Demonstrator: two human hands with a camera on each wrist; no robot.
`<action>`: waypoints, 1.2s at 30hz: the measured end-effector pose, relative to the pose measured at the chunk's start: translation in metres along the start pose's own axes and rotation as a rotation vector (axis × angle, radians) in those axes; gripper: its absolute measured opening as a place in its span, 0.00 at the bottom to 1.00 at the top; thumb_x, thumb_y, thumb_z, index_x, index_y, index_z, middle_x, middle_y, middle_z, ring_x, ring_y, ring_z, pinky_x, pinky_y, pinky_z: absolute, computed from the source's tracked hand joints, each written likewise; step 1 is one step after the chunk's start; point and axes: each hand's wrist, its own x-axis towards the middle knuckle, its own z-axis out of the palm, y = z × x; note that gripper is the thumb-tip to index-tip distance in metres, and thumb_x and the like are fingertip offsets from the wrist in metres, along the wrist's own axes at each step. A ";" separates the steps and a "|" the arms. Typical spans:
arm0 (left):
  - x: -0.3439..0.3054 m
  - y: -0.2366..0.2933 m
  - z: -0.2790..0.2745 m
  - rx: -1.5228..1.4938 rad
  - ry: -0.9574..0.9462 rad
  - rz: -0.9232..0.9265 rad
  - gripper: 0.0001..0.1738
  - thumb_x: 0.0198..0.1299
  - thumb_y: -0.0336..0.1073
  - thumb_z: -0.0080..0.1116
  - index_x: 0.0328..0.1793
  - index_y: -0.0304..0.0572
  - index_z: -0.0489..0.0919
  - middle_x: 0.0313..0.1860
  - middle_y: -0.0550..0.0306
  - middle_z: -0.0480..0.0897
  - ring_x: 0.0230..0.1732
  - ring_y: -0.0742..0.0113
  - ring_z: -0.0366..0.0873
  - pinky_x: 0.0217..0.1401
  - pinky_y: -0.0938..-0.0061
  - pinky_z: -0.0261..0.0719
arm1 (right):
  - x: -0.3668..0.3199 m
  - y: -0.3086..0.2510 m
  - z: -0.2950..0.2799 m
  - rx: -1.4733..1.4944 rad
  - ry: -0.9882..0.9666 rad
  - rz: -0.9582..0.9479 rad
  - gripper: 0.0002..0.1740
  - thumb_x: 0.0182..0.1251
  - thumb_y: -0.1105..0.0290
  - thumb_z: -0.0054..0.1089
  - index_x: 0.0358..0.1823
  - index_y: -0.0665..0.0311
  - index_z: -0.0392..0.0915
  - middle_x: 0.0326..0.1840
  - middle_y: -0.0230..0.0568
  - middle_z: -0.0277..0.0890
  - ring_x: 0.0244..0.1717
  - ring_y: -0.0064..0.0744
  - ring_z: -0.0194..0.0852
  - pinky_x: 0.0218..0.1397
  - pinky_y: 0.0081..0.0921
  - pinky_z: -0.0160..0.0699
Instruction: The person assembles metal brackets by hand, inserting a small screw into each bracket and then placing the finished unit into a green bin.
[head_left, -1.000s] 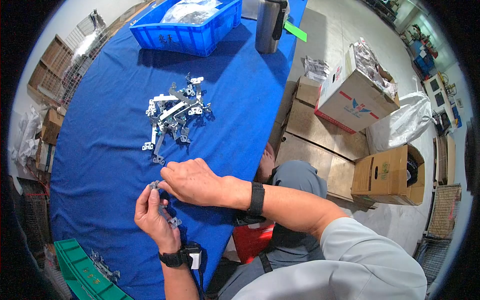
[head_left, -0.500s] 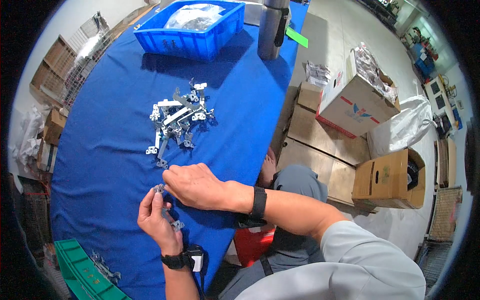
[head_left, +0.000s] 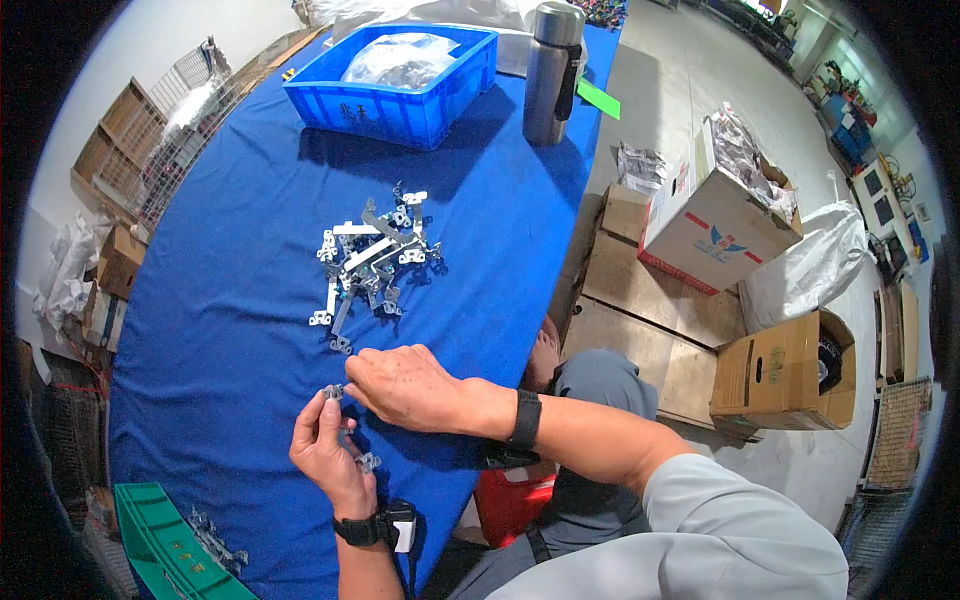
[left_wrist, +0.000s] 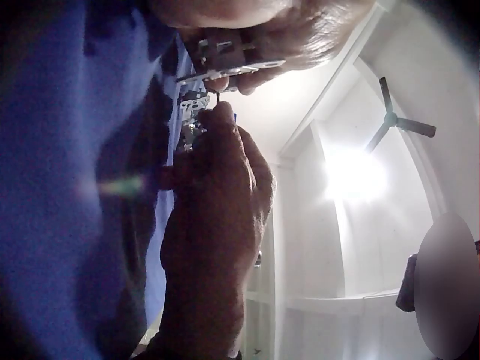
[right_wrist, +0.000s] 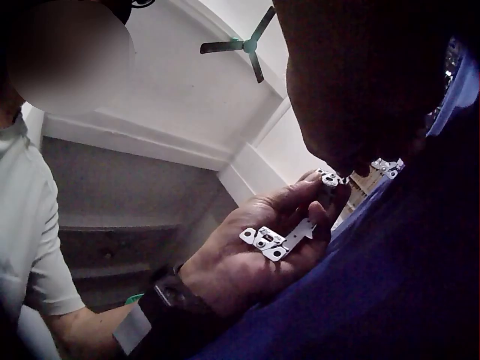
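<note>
My left hand (head_left: 322,420) is raised just above the blue tablecloth (head_left: 220,300) and pinches a small metal bracket (head_left: 333,392) at its fingertips. A second, longer bracket (right_wrist: 274,241) lies in its palm, which also shows in the head view as the palm bracket (head_left: 368,462). My right hand (head_left: 365,385) reaches across from the right, and its fingers pinch the same small bracket (left_wrist: 225,64) from the other side. A loose pile of metal brackets (head_left: 370,255) lies on the cloth just beyond both hands.
A blue bin (head_left: 400,80) holding a plastic bag and a steel bottle (head_left: 553,70) stand at the table's far end. A green crate (head_left: 165,545) with several brackets sits at the near left. Cardboard boxes (head_left: 715,220) stand on the floor to the right.
Both hands stay together on the small bracket with only slight finger movement. The head view has tilted, so the table shows lower in the frame.
</note>
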 end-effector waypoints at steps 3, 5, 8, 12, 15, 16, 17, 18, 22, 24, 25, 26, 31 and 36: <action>-0.002 0.005 0.001 0.047 0.016 -0.040 0.10 0.64 0.27 0.63 0.51 0.35 0.84 0.42 0.57 0.86 0.32 0.78 0.80 0.32 0.84 0.80 | 0.000 0.001 0.000 -0.017 -0.018 0.024 0.09 0.67 0.66 0.59 0.36 0.63 0.70 0.31 0.47 0.73 0.31 0.54 0.78 0.30 0.48 0.75; -0.003 0.010 0.004 0.035 0.058 -0.045 0.09 0.63 0.25 0.64 0.48 0.33 0.85 0.41 0.56 0.86 0.34 0.75 0.82 0.33 0.83 0.82 | 0.001 0.002 0.000 -0.049 -0.006 -0.054 0.07 0.64 0.69 0.58 0.37 0.63 0.71 0.34 0.47 0.74 0.34 0.51 0.80 0.30 0.45 0.79; 0.000 0.000 -0.004 -0.046 -0.002 -0.025 0.10 0.63 0.26 0.64 0.50 0.35 0.84 0.39 0.57 0.87 0.28 0.76 0.80 0.28 0.83 0.78 | 0.003 -0.003 -0.007 -0.020 0.018 -0.036 0.06 0.63 0.70 0.59 0.37 0.62 0.70 0.34 0.44 0.72 0.34 0.49 0.78 0.30 0.44 0.78; -0.002 0.004 -0.001 -0.128 -0.017 -0.039 0.10 0.62 0.23 0.64 0.49 0.30 0.84 0.39 0.54 0.86 0.30 0.75 0.80 0.33 0.83 0.79 | 0.004 -0.002 -0.007 0.017 0.072 -0.064 0.07 0.64 0.71 0.59 0.36 0.62 0.70 0.32 0.43 0.69 0.33 0.47 0.77 0.30 0.43 0.76; -0.001 0.002 -0.001 -0.151 -0.023 -0.030 0.10 0.62 0.23 0.64 0.50 0.30 0.84 0.39 0.54 0.86 0.30 0.75 0.80 0.32 0.84 0.79 | 0.005 -0.002 -0.007 0.042 0.059 -0.068 0.07 0.63 0.72 0.60 0.37 0.62 0.70 0.32 0.42 0.69 0.33 0.47 0.77 0.31 0.42 0.76; -0.001 0.002 -0.002 -0.150 -0.022 -0.031 0.10 0.62 0.23 0.64 0.50 0.30 0.84 0.39 0.54 0.86 0.30 0.75 0.80 0.32 0.84 0.79 | 0.004 -0.002 -0.006 0.043 0.057 -0.077 0.07 0.63 0.72 0.61 0.37 0.62 0.70 0.32 0.42 0.69 0.34 0.47 0.77 0.31 0.42 0.76; -0.001 0.003 -0.002 -0.152 -0.024 -0.036 0.10 0.62 0.23 0.64 0.50 0.30 0.84 0.39 0.54 0.86 0.30 0.75 0.80 0.32 0.84 0.79 | 0.004 -0.002 -0.006 0.043 0.054 -0.087 0.07 0.63 0.72 0.61 0.37 0.62 0.70 0.32 0.42 0.69 0.34 0.47 0.77 0.31 0.42 0.76; -0.001 0.003 -0.002 -0.153 -0.027 -0.041 0.10 0.62 0.23 0.64 0.50 0.30 0.84 0.39 0.54 0.86 0.30 0.75 0.80 0.32 0.84 0.79 | 0.004 -0.002 -0.006 0.043 0.054 -0.086 0.07 0.63 0.72 0.61 0.37 0.62 0.70 0.32 0.42 0.69 0.34 0.47 0.77 0.31 0.42 0.76; -0.001 0.003 0.000 -0.172 -0.032 -0.030 0.10 0.62 0.23 0.64 0.50 0.30 0.84 0.38 0.54 0.86 0.30 0.75 0.80 0.32 0.84 0.79 | 0.004 -0.003 -0.006 0.053 0.053 -0.085 0.07 0.63 0.72 0.60 0.36 0.63 0.70 0.32 0.42 0.70 0.34 0.47 0.77 0.31 0.42 0.76; -0.001 0.003 -0.001 -0.152 -0.050 -0.024 0.10 0.61 0.22 0.65 0.49 0.30 0.84 0.39 0.54 0.86 0.30 0.75 0.80 0.32 0.84 0.79 | 0.004 -0.002 -0.005 0.056 0.057 -0.087 0.07 0.63 0.72 0.60 0.36 0.63 0.70 0.32 0.42 0.70 0.34 0.47 0.77 0.31 0.43 0.76; -0.001 0.003 -0.001 -0.154 -0.050 -0.028 0.10 0.61 0.22 0.65 0.49 0.30 0.84 0.39 0.54 0.86 0.30 0.75 0.80 0.32 0.84 0.79 | 0.004 -0.003 -0.006 0.052 0.055 -0.088 0.07 0.63 0.72 0.60 0.35 0.62 0.69 0.32 0.42 0.70 0.34 0.48 0.77 0.31 0.43 0.75; 0.000 0.003 0.000 -0.151 -0.046 -0.022 0.10 0.61 0.22 0.65 0.49 0.30 0.84 0.39 0.54 0.86 0.30 0.75 0.80 0.32 0.84 0.79 | 0.004 -0.003 -0.006 0.047 0.051 -0.090 0.07 0.64 0.71 0.60 0.35 0.62 0.69 0.32 0.42 0.70 0.34 0.48 0.77 0.31 0.44 0.75; 0.000 0.003 -0.003 -0.056 -0.055 -0.023 0.10 0.63 0.24 0.63 0.50 0.32 0.84 0.41 0.53 0.87 0.31 0.74 0.81 0.32 0.81 0.81 | 0.002 0.001 -0.005 0.018 0.039 -0.077 0.08 0.63 0.69 0.60 0.34 0.62 0.69 0.31 0.43 0.70 0.34 0.49 0.77 0.30 0.45 0.74; -0.002 0.006 -0.001 0.003 -0.037 -0.048 0.11 0.64 0.25 0.62 0.52 0.32 0.83 0.42 0.53 0.87 0.35 0.74 0.82 0.34 0.81 0.81 | 0.003 0.000 -0.004 -0.024 0.068 -0.111 0.08 0.63 0.69 0.59 0.33 0.62 0.69 0.31 0.43 0.71 0.34 0.48 0.77 0.30 0.43 0.75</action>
